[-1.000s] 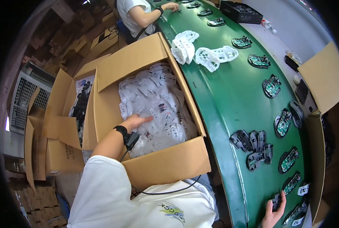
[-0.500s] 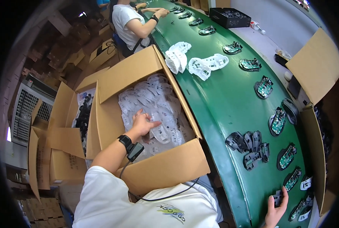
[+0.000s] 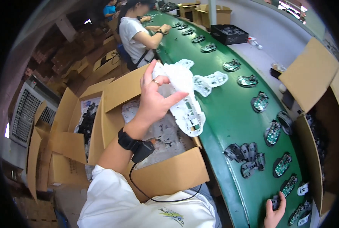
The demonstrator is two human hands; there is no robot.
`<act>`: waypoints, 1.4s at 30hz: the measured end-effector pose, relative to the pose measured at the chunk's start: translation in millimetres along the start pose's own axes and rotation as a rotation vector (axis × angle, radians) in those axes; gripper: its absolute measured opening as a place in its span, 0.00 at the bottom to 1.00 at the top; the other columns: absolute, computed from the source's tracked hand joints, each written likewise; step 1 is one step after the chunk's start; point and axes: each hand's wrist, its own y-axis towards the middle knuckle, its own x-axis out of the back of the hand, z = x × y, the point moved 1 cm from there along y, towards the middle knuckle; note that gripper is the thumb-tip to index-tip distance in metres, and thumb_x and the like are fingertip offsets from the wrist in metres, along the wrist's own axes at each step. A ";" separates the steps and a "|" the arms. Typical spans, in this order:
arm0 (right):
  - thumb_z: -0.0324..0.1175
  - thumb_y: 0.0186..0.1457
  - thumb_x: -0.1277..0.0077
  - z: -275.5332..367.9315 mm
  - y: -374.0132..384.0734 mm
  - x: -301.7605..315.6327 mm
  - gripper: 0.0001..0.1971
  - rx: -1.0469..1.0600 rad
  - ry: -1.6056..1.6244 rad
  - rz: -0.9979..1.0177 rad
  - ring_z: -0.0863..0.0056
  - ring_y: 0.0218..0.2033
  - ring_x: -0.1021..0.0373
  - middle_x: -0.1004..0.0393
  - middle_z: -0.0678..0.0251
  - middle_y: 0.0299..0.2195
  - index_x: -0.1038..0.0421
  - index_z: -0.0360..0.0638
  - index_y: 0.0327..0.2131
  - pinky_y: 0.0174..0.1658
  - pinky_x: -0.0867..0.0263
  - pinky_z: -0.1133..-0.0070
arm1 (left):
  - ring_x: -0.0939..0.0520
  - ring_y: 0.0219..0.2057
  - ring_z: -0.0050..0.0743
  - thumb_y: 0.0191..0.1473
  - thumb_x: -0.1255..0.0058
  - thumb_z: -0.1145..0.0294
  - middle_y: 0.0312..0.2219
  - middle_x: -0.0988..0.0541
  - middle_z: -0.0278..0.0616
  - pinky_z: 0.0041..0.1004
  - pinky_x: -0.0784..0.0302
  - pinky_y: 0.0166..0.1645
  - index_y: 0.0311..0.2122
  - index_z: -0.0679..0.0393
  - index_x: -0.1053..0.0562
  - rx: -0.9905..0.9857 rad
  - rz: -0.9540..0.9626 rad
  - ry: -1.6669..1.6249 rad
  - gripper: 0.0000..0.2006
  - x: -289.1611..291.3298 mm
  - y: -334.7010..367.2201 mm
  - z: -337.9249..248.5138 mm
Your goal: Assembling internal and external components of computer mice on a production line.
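Observation:
My left hand (image 3: 154, 98) is raised over the near cardboard box (image 3: 169, 169), gripping a white plastic mouse shell (image 3: 188, 116) between thumb and fingers; whether several are stacked there I cannot tell. Under it, the box holds more white shells (image 3: 162, 133). At the lower right my right hand (image 3: 275, 214) is closed around a small dark grey plastic part (image 3: 275, 202), low over the green belt (image 3: 222, 114). Just beyond its fingertips lies a mouse base with a green circuit board (image 3: 289, 185).
Other white shells (image 3: 211, 81) and a cluster of dark grey parts (image 3: 247, 157) lie on the belt. A row of circuit-board bases (image 3: 273, 132) runs along its far side. An open carton (image 3: 310, 76) stands at right. A co-worker (image 3: 137, 34) sits farther up the belt.
My left hand has risen out of the box, bringing up a white mouse shell toward the belt's edge. My right hand stays almost in place with the grey part. The view has tilted up slightly.

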 end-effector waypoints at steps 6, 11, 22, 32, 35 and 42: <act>0.32 0.49 0.36 10.1 0.3 -5.1 0.31 -0.062 0.252 -0.116 0.74 0.45 0.32 0.28 0.64 0.45 0.31 0.33 0.57 0.52 0.36 0.77 | 0.43 0.65 0.67 0.35 0.26 0.51 0.67 0.42 0.59 0.52 0.43 0.67 0.33 0.57 0.21 -0.638 0.147 0.239 0.24 -88.3 35.2 -35.9; 0.32 0.47 0.35 19.5 9.0 -12.2 0.31 -0.045 0.299 -0.141 0.74 0.45 0.31 0.27 0.64 0.44 0.30 0.32 0.55 0.51 0.35 0.77 | 0.43 0.66 0.67 0.35 0.26 0.50 0.68 0.42 0.53 0.51 0.37 0.67 0.35 0.56 0.19 -0.581 0.498 0.447 0.25 -159.6 74.5 -6.5; 0.35 0.42 0.31 39.1 11.0 -10.9 0.32 0.142 0.081 -0.086 0.69 0.38 0.29 0.25 0.58 0.42 0.28 0.33 0.52 0.45 0.31 0.75 | 0.36 0.66 0.53 0.53 0.39 0.58 0.65 0.35 0.52 0.52 0.37 0.66 0.48 0.50 0.21 -0.256 0.508 0.605 0.18 -220.5 152.5 23.4; 0.37 0.43 0.29 60.8 13.3 -17.6 0.32 0.188 0.120 -0.061 0.66 0.39 0.27 0.25 0.56 0.44 0.27 0.34 0.52 0.44 0.28 0.74 | 0.22 0.52 0.49 0.48 0.47 0.68 0.48 0.20 0.50 0.43 0.30 0.60 0.45 0.57 0.20 -0.561 0.446 0.733 0.17 -251.3 134.7 -14.8; 0.38 0.43 0.30 58.1 15.2 -22.4 0.32 0.200 0.103 -0.071 0.58 0.43 0.26 0.25 0.53 0.45 0.27 0.35 0.52 0.46 0.28 0.70 | 0.22 0.52 0.49 0.49 0.47 0.65 0.46 0.20 0.51 0.42 0.27 0.58 0.46 0.59 0.21 -0.693 0.468 0.454 0.18 -283.7 130.2 -46.8; 0.38 0.41 0.36 58.1 19.6 -19.2 0.30 0.360 0.024 0.073 0.53 0.55 0.33 0.27 0.57 0.52 0.26 0.40 0.51 0.58 0.35 0.61 | 0.23 0.53 0.53 0.56 0.47 0.57 0.48 0.20 0.51 0.42 0.27 0.59 0.54 0.53 0.26 -0.732 0.574 0.302 0.22 -431.3 130.5 -109.8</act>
